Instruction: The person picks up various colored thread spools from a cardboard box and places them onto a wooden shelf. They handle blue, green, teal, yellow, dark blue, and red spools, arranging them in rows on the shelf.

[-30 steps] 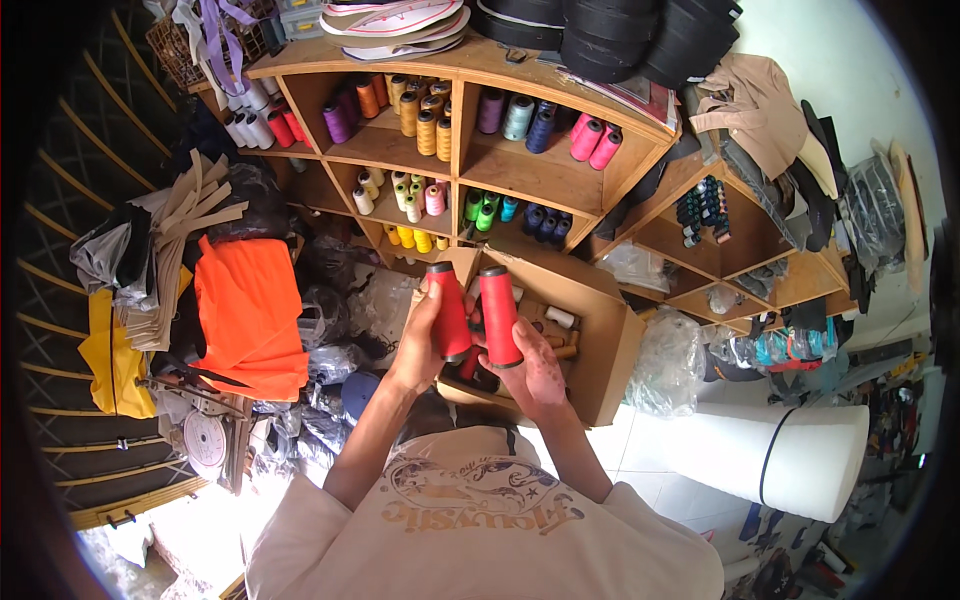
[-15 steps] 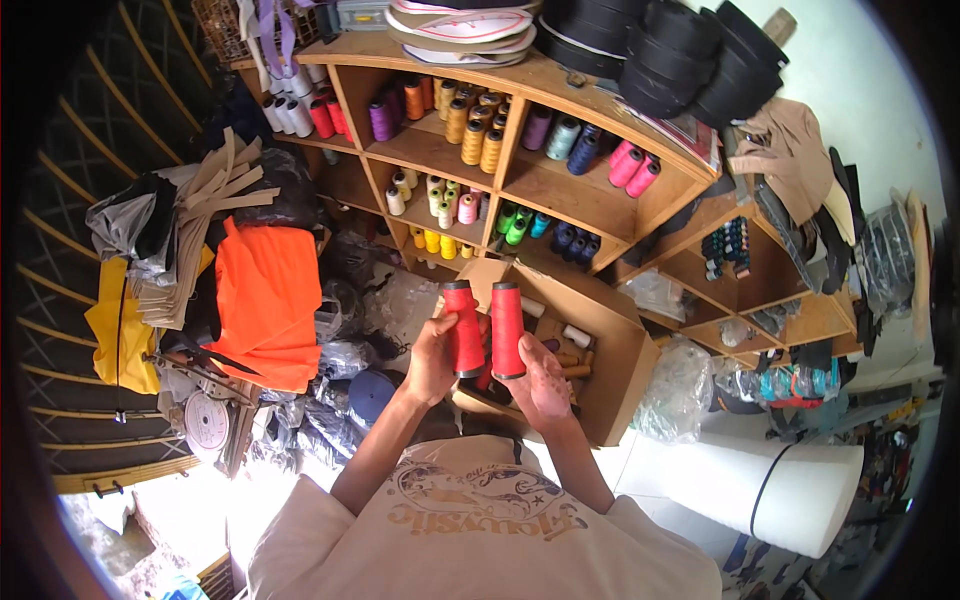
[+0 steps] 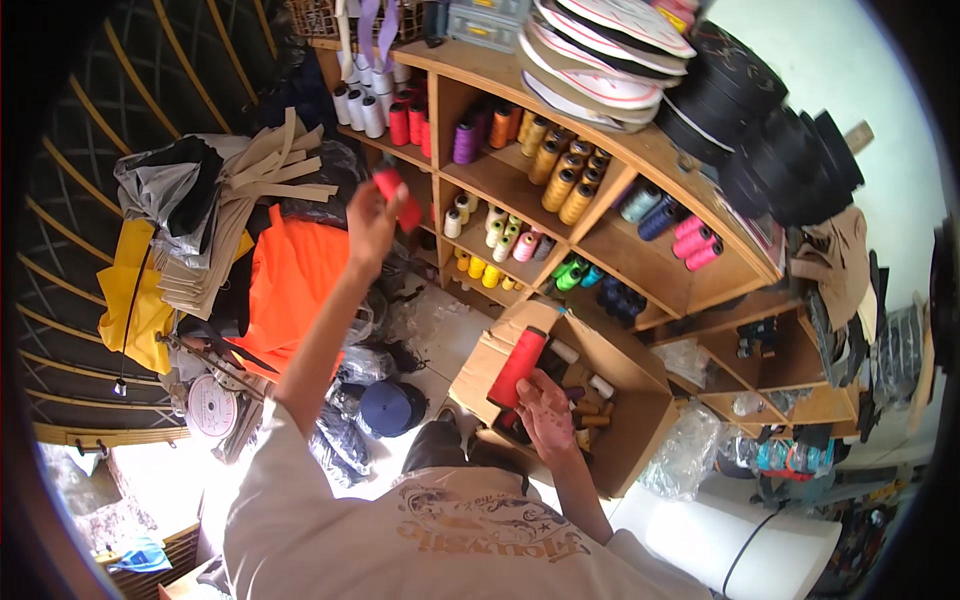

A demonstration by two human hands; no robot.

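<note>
My left hand [image 3: 371, 230] is raised out to the left, closed around a red thread spool [image 3: 398, 200] that is blurred by motion. It is just below the shelf compartment where several red spools [image 3: 409, 122] stand beside white ones [image 3: 365, 108]. Over the open cardboard box [image 3: 628, 445], my right hand [image 3: 547, 412] grips another red thread spool [image 3: 518, 366], tilted, with its black ends showing. Inside the box lie loose spools and cones, among them a white spool [image 3: 601, 386] and brown ones [image 3: 594, 414], partly hidden by my right hand.
A wooden shelf [image 3: 600, 165] holds thread spools grouped by colour. Rolls of webbing [image 3: 600, 60] and black rolls [image 3: 735, 85] sit on top. Orange fabric [image 3: 295, 290] and beige strips [image 3: 270, 175] are piled at left. Plastic bags, a blue cap [image 3: 391, 409] and a white foam roll [image 3: 740, 545] surround me.
My left hand has moved up and left with its red spool, away from the right one. My right hand keeps its spool over the box, now more tilted. The view has shifted.
</note>
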